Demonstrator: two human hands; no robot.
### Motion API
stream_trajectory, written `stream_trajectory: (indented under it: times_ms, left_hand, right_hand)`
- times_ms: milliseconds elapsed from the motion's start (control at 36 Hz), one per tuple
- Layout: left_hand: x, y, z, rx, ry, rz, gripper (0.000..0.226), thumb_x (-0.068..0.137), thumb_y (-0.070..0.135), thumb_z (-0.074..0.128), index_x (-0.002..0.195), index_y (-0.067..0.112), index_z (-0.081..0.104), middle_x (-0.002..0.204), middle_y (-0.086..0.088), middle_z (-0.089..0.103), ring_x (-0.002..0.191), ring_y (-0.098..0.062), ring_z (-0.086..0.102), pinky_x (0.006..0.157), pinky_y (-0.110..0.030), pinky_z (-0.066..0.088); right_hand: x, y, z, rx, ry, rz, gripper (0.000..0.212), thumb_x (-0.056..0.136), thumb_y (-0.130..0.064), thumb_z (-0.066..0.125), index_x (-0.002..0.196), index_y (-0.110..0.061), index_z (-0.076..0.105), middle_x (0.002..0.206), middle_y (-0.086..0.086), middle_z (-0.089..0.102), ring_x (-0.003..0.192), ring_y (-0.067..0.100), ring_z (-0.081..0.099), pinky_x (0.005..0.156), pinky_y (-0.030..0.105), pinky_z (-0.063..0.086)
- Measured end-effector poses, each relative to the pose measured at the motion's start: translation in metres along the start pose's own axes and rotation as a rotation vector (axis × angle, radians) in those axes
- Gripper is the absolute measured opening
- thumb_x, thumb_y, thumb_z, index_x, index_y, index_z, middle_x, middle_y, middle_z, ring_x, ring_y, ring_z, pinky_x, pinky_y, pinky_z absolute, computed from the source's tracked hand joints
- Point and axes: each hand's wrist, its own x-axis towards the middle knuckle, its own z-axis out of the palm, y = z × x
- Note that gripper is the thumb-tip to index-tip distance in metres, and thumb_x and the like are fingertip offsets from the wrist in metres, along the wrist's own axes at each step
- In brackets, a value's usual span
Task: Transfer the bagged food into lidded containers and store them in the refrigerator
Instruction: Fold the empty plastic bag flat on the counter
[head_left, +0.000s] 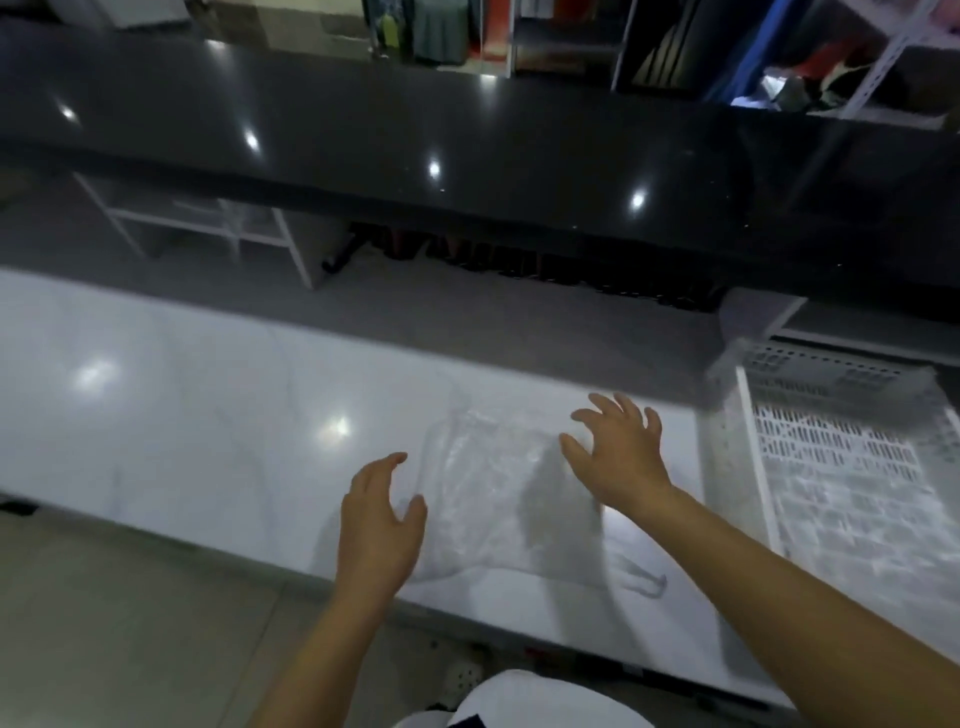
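A clear, crumpled plastic bag (488, 483) lies flat on the white marble counter (208, 415), near its front edge. What it holds cannot be made out. My left hand (379, 525) hovers at the bag's left edge, fingers spread and relaxed, holding nothing. Above the bag's right side is my right hand (618, 452), fingers splayed and slightly bent, casting a dark shadow on the plastic. Whether either hand touches the bag is unclear in the blur. No lidded container or refrigerator is in view.
A white perforated plastic basket (831, 457) with clear wrapping in it stands at the counter's right end. Beyond the white counter runs a glossy black counter (467, 140), with white shelf frames below it and cluttered shelves behind. Pale floor tiles lie at lower left.
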Motion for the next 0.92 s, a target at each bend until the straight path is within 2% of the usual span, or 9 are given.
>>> stream_trajectory:
  times_ms: [56, 111, 222, 278, 333, 417, 583, 833, 917]
  left_hand:
    - [0.006, 0.009, -0.001, 0.064, 0.052, 0.111, 0.051, 0.097, 0.018, 0.058, 0.146, 0.026, 0.045, 0.158, 0.0, 0.035, 0.144, -0.02, 0.032, 0.116, -0.034, 0.027]
    - [0.017, 0.021, 0.008, 0.112, 0.056, 0.204, 0.051, 0.1, 0.021, 0.053, 0.149, 0.027, 0.041, 0.163, 0.002, 0.026, 0.15, -0.02, 0.022, 0.12, -0.035, 0.019]
    - [0.037, 0.037, 0.057, 0.294, -0.052, 0.307, 0.06, 0.105, 0.028, 0.037, 0.16, 0.026, 0.014, 0.169, 0.001, -0.003, 0.155, -0.021, -0.005, 0.124, -0.037, 0.0]
    - [0.043, 0.028, 0.081, 0.415, -0.159, 0.285, 0.063, 0.106, 0.033, 0.027, 0.161, 0.024, -0.001, 0.167, -0.002, -0.015, 0.154, -0.022, -0.015, 0.125, -0.042, -0.006]
    - [0.047, 0.01, 0.096, 0.544, -0.238, 0.284, 0.062, 0.106, 0.04, 0.018, 0.16, 0.022, -0.007, 0.167, -0.004, -0.016, 0.153, -0.023, -0.017, 0.124, -0.046, -0.008]
    - [0.049, -0.011, 0.105, 0.692, -0.254, 0.378, 0.067, 0.103, 0.053, 0.011, 0.16, 0.022, -0.008, 0.167, -0.004, -0.013, 0.154, -0.024, -0.016, 0.123, -0.048, -0.012]
    - [0.058, -0.022, 0.099, 0.726, -0.229, 0.418, 0.078, 0.095, 0.072, 0.006, 0.16, 0.029, -0.005, 0.167, -0.005, -0.014, 0.154, -0.024, -0.016, 0.123, -0.046, -0.01]
    - [0.064, -0.024, 0.073, 0.686, -0.195, 0.421, 0.072, 0.101, 0.06, 0.016, 0.161, 0.022, 0.004, 0.169, -0.005, -0.004, 0.155, -0.025, -0.011, 0.124, -0.047, -0.009]
    - [0.064, -0.007, 0.078, 0.653, -0.165, 0.482, 0.062, 0.104, 0.049, 0.021, 0.161, 0.027, 0.009, 0.169, -0.003, 0.0, 0.155, -0.026, -0.009, 0.124, -0.048, -0.01]
  right_hand:
    - [-0.011, -0.02, 0.007, 0.033, 0.104, -0.063, 0.049, 0.099, -0.05, 0.041, 0.143, -0.027, 0.048, 0.163, 0.001, 0.026, 0.153, 0.024, 0.008, 0.12, 0.051, -0.002]
    - [-0.021, -0.041, 0.02, 0.048, 0.139, -0.108, 0.059, 0.097, -0.054, 0.03, 0.15, -0.029, 0.038, 0.166, 0.0, 0.017, 0.154, 0.024, 0.002, 0.12, 0.051, -0.005]
    - [-0.017, -0.063, 0.06, -0.113, 0.019, -0.074, 0.063, 0.099, -0.062, 0.011, 0.156, -0.041, -0.005, 0.166, -0.004, -0.018, 0.152, 0.024, -0.02, 0.12, 0.054, -0.012]
    - [-0.013, -0.055, 0.078, -0.135, -0.066, -0.001, 0.063, 0.098, -0.065, 0.006, 0.154, -0.043, -0.014, 0.165, -0.004, -0.023, 0.15, 0.024, -0.024, 0.119, 0.056, -0.013]
    - [-0.016, -0.04, 0.092, -0.1, -0.098, 0.065, 0.066, 0.095, -0.07, 0.001, 0.154, -0.043, -0.014, 0.166, -0.004, -0.019, 0.151, 0.024, -0.021, 0.119, 0.056, -0.011]
    - [-0.028, -0.019, 0.102, -0.11, -0.061, 0.085, 0.071, 0.091, -0.074, -0.006, 0.154, -0.044, -0.014, 0.166, -0.004, -0.016, 0.151, 0.022, -0.021, 0.12, 0.056, -0.01]
    - [-0.038, 0.006, 0.104, -0.104, -0.027, 0.097, 0.071, 0.092, -0.078, 0.002, 0.153, -0.046, -0.014, 0.165, -0.007, -0.017, 0.151, 0.019, -0.02, 0.12, 0.055, -0.011]
    - [-0.039, 0.013, 0.099, -0.129, -0.047, 0.175, 0.072, 0.092, -0.074, 0.0, 0.153, -0.042, -0.019, 0.165, -0.004, -0.022, 0.15, 0.021, -0.025, 0.118, 0.059, -0.011]
    - [-0.034, -0.006, 0.09, -0.151, 0.035, 0.159, 0.069, 0.094, -0.068, 0.004, 0.156, -0.04, -0.008, 0.167, -0.003, -0.016, 0.152, 0.024, -0.019, 0.118, 0.059, -0.011]
